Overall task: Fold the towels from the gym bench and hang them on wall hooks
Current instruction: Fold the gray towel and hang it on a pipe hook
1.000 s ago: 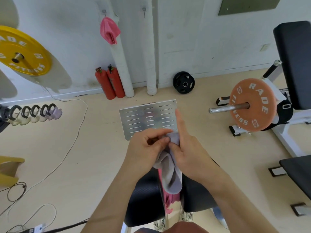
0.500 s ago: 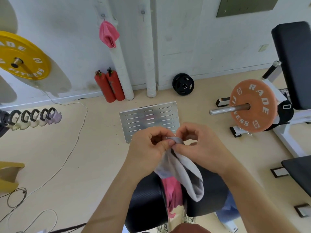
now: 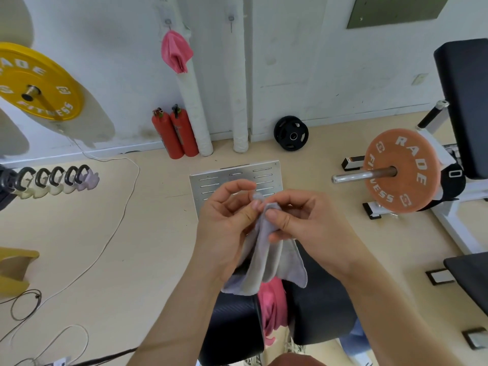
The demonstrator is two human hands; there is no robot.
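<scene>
A small grey towel [image 3: 266,262] hangs in folds between my hands above the black gym bench [image 3: 317,307]. My left hand [image 3: 227,223] and my right hand [image 3: 298,220] both pinch its top edge close together. A pink towel [image 3: 272,307] lies in the gap of the bench below, and a bit of blue cloth [image 3: 353,336] shows at the bench's right side. Another pink towel [image 3: 175,52] hangs from the left wall hook [image 3: 168,21]. The right wall hook [image 3: 231,19] is bare.
Two red fire extinguishers [image 3: 175,133] and a black weight plate [image 3: 291,133] stand against the wall. A metal floor plate [image 3: 237,178] lies ahead. An orange plate on a bar [image 3: 401,170] is right, a yellow plate [image 3: 34,80] and kettlebells [image 3: 50,178] left. Cables [image 3: 105,233] cross the floor.
My right index finger, straight one second ago, has curled into a pinch. The towel has been lifted a little and its folds have spread wider.
</scene>
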